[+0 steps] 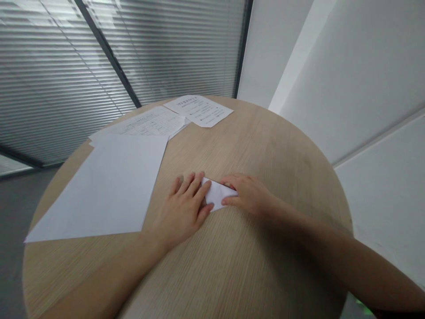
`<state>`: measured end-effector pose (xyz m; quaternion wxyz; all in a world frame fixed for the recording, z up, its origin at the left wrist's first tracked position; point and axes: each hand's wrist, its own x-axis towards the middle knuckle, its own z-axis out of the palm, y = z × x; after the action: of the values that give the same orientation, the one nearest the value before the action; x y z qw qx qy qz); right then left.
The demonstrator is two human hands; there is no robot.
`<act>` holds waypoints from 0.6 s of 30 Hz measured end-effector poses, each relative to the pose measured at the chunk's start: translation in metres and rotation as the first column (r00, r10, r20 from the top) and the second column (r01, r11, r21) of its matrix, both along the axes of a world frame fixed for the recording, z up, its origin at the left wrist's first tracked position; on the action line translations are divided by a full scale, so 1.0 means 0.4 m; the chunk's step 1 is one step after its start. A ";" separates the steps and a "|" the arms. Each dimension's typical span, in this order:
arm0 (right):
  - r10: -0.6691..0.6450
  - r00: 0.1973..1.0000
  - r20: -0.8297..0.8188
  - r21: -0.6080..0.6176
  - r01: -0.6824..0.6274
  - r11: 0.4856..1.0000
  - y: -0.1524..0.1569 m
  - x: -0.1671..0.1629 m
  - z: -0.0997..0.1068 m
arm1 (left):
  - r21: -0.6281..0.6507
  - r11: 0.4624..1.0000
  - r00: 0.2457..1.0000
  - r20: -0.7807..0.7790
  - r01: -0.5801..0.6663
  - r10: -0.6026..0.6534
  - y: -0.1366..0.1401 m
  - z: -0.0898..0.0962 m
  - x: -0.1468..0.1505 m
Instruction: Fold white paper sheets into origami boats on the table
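Observation:
A small folded piece of white paper [216, 194] lies on the round wooden table between my two hands. My left hand [184, 208] rests flat with its fingers stretched out, the thumb and index fingertip on the paper's left end. At the right end, my right hand [250, 192] pinches the paper between thumb and fingers. Part of the paper's right corner is hidden by those fingers.
Large blank white sheets [113, 186] lie to the left of my left hand. Behind them are printed sheets [152, 123] and another printed page [202, 110] near the far edge of the wooden table [265, 146]. Glass with blinds [186, 48] and a white wall [358, 79] stand beyond.

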<state>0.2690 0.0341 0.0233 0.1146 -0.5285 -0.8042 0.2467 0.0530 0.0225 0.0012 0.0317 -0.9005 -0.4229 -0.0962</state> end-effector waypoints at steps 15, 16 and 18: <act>-0.121 0.831 -0.543 0.052 0.177 0.983 -0.046 -0.076 -0.030 | -0.441 0.884 0.573 0.769 0.153 0.284 -0.020 0.030 0.029; -0.062 0.831 -0.552 0.085 0.131 0.988 -0.051 -0.082 -0.029 | -0.457 0.869 0.549 0.783 0.191 0.292 -0.018 0.026 0.031; 0.042 0.823 -0.566 0.139 0.045 0.989 -0.056 -0.089 -0.031 | -0.479 0.848 0.532 0.790 0.226 0.304 -0.016 0.021 0.034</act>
<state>0.2334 0.0119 0.0110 0.3873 -0.4219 -0.7491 0.3329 0.0667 0.0161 0.0096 -0.4228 -0.7008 -0.4144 -0.3980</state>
